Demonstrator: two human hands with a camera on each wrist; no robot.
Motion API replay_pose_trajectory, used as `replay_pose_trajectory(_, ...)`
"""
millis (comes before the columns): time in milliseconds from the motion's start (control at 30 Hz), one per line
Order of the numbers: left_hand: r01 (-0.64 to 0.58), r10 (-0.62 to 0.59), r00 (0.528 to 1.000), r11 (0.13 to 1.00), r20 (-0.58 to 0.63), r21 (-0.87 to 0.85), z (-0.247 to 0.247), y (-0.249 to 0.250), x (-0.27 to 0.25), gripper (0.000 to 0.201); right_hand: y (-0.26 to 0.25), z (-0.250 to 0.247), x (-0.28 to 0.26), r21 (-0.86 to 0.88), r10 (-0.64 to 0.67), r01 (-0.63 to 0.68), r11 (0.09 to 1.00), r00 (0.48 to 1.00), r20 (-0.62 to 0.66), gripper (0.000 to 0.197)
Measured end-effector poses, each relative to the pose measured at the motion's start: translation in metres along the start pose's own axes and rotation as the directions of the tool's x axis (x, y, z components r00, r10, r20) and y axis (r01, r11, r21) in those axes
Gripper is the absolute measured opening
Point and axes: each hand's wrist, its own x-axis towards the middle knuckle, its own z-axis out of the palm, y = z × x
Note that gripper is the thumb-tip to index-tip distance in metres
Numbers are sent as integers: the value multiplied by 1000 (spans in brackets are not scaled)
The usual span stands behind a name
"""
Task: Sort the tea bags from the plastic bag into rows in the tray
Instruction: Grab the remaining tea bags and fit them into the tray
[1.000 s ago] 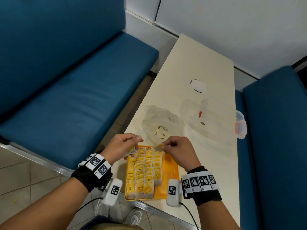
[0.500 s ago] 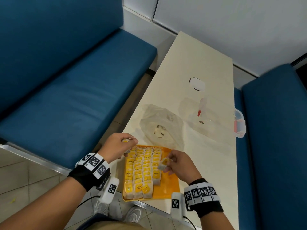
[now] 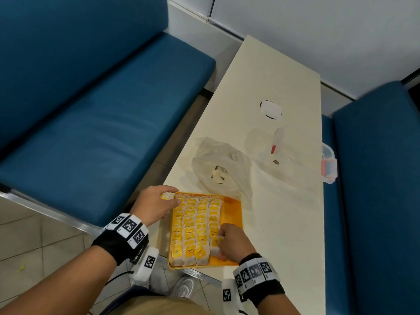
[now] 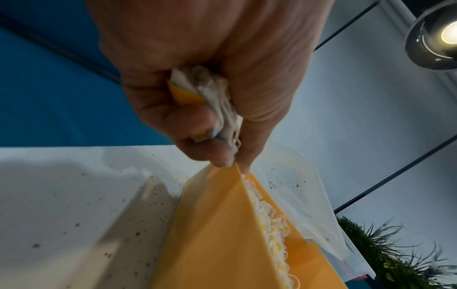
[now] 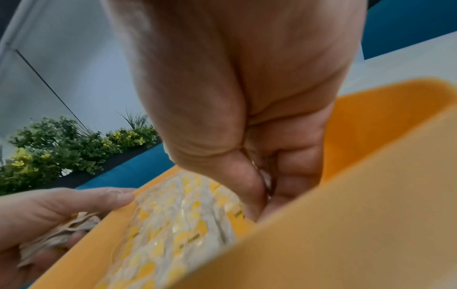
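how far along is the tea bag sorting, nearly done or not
Well along. Done: the orange tray holds three full rows and most of a fourth. In hand: the right hand is setting a tea bag at the near end of the fourth row; the left hand grips a bunch of tea bags. Left: those, plus a few in the plastic bag.

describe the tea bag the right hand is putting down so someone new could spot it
On the cream table, find the orange tray at the near edge, filled with rows of yellow-tagged tea bags. At the near end of the fourth row, the right hand pinches one tea bag; only that bag has fingers on it.
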Motion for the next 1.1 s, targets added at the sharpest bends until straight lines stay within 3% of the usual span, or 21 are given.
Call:
replay_pose_trajectory(533,4,-8,999,997,-49,-74,-3,-4,0,23,-8,22,17,104,-31,47,993,988,-149,21)
replay_pose_trajectory(667,14,-17,998,999,-64,-52,-5,-4,-2,34,-8,20,11,115,-25,42,992,990,-138,19)
replay_pose_trajectory(767,3,-8,997,998,-82,-58,-9,5,-8,30,-10,9,2,101,-36,51,994,988,-151,15)
replay_pose_trajectory(833,14,-15,1000,982,-6,-187,-10,14,-13,38,-16,-3,-4,69,-102,119,991,972,-214,19)
replay_pose_trajectory(933,76,-14,987,920,161,-385,-5,33,-23,52,-38,-24,-21,130,-273,329,935,906,-324,14)
replay_pose_trajectory(1000,95,-2,977,901,215,-422,2,44,-28,60,-55,-31,-29,239,-350,435,868,878,-325,10)
replay_pose_trajectory(1100,101,8,969,901,248,-422,13,52,-32,65,-70,-31,-34,340,-392,477,810,873,-291,11)
